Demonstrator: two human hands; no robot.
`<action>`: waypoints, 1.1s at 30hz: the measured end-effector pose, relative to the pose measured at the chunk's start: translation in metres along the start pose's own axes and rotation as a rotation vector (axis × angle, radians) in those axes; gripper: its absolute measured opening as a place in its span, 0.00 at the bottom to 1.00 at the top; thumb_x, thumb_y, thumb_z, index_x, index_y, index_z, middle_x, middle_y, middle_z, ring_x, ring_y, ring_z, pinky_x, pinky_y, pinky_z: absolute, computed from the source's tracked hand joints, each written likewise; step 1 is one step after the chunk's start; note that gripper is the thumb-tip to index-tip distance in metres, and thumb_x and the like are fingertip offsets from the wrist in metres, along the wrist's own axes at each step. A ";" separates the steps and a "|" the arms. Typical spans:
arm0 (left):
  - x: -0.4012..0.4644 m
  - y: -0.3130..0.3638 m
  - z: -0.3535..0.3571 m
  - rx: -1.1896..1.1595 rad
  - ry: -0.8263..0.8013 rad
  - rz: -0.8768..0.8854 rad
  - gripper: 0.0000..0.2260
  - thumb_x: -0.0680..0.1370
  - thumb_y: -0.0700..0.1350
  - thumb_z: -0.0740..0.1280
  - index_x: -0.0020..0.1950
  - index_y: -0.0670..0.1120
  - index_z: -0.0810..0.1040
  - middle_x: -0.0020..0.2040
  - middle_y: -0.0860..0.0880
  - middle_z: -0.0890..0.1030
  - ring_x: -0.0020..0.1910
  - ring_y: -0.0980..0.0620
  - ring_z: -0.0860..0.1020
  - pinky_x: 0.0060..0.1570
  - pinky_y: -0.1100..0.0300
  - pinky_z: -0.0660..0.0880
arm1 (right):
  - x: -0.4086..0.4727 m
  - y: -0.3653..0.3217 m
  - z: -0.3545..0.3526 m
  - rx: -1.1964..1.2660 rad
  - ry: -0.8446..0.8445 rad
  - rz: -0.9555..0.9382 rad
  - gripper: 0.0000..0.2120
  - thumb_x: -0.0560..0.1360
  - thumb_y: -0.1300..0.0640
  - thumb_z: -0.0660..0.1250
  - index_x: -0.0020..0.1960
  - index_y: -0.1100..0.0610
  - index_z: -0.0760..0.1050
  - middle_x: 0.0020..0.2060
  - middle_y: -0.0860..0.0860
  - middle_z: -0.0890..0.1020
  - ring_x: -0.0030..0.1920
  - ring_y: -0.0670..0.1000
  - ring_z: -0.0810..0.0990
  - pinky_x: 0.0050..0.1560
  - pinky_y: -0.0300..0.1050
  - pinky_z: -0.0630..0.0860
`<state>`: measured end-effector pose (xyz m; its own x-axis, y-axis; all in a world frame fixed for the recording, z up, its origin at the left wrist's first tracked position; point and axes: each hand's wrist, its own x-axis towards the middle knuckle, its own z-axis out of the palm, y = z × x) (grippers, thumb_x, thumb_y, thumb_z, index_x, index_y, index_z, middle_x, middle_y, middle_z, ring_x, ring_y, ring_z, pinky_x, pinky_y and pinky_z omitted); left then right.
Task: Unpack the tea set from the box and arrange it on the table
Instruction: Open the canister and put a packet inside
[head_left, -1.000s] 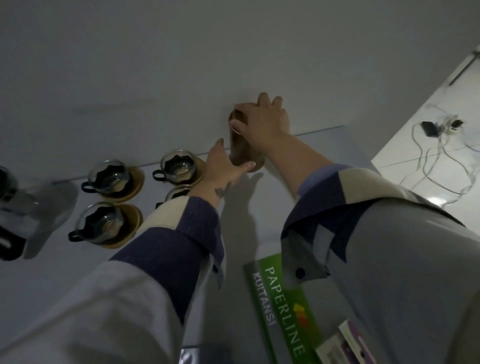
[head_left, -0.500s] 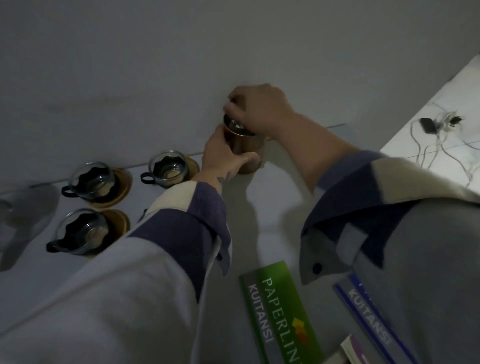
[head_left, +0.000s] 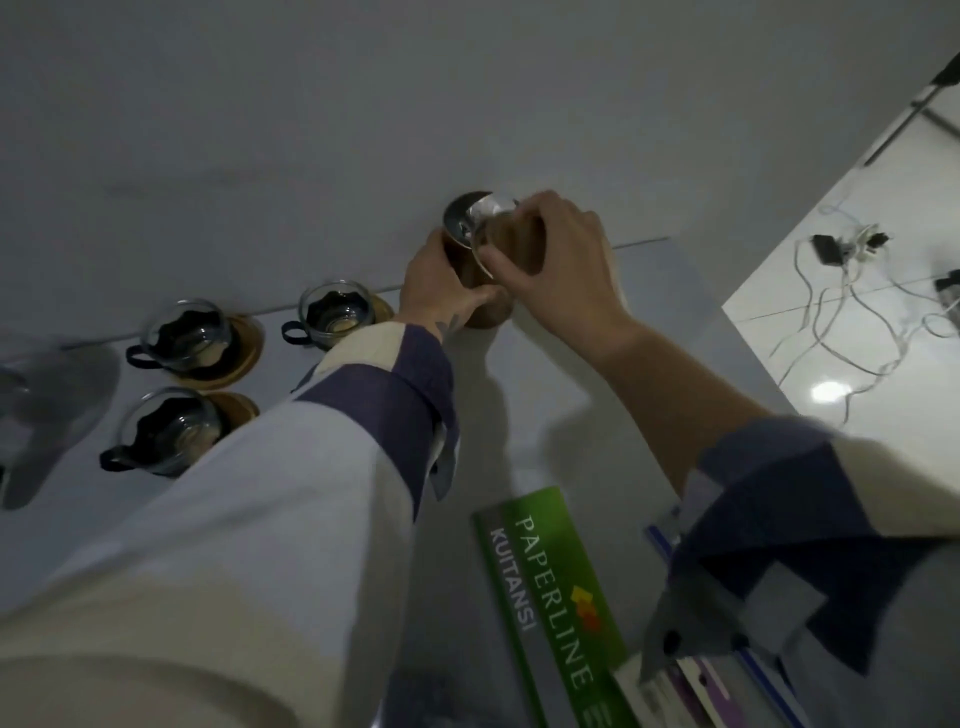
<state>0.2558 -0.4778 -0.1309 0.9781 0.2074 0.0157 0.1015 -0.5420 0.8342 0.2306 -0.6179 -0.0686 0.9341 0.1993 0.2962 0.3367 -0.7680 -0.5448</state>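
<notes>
From the head view, the right hand (head_left: 558, 260) has lifted a clear glass lid-like piece (head_left: 488, 228) off the top of the tall brown cylindrical canister (head_left: 475, 270) — half a second ago that hand sat closed over the canister's top. Now its fingers curl around the glass piece, holding it tilted just above and to the right of the canister's dark metal rim. The left hand (head_left: 441, 283) wraps around the canister's left side, gripping it where it stands at the far edge of the white table (head_left: 545, 395), against the wall.

Three clear glass cups with black handles sit on round wooden saucers towards the table's left end: one (head_left: 337, 314) just left of the left hand, one (head_left: 187, 338) further left, one (head_left: 166, 431) nearer — what they hold cannot be told in the dim light. A green "PAPERLINE KUITANSI" receipt book (head_left: 558, 597) lies at the near edge.
</notes>
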 end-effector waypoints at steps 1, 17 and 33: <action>0.001 -0.001 0.000 0.004 -0.002 -0.001 0.30 0.68 0.47 0.76 0.67 0.44 0.70 0.63 0.45 0.78 0.62 0.46 0.76 0.61 0.55 0.73 | -0.012 0.006 0.006 0.018 0.008 0.018 0.19 0.71 0.44 0.70 0.56 0.55 0.73 0.52 0.52 0.78 0.54 0.54 0.73 0.51 0.42 0.67; 0.005 -0.003 0.003 0.028 -0.018 -0.068 0.40 0.64 0.49 0.80 0.71 0.44 0.65 0.68 0.46 0.73 0.68 0.47 0.72 0.66 0.57 0.68 | -0.082 0.038 0.091 -0.114 -0.247 0.099 0.20 0.72 0.41 0.68 0.59 0.51 0.73 0.62 0.48 0.75 0.63 0.55 0.70 0.62 0.51 0.66; -0.140 -0.014 -0.093 0.228 -0.163 -0.030 0.18 0.76 0.44 0.70 0.65 0.42 0.75 0.61 0.46 0.79 0.61 0.50 0.77 0.60 0.64 0.71 | -0.111 -0.037 0.051 -0.171 -0.602 0.079 0.25 0.74 0.59 0.65 0.70 0.50 0.65 0.70 0.57 0.64 0.71 0.61 0.59 0.69 0.58 0.64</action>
<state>0.1005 -0.4236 -0.0930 0.9884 0.1023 -0.1119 0.1513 -0.7106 0.6872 0.1208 -0.5805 -0.1211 0.8754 0.4074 -0.2602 0.2867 -0.8709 -0.3992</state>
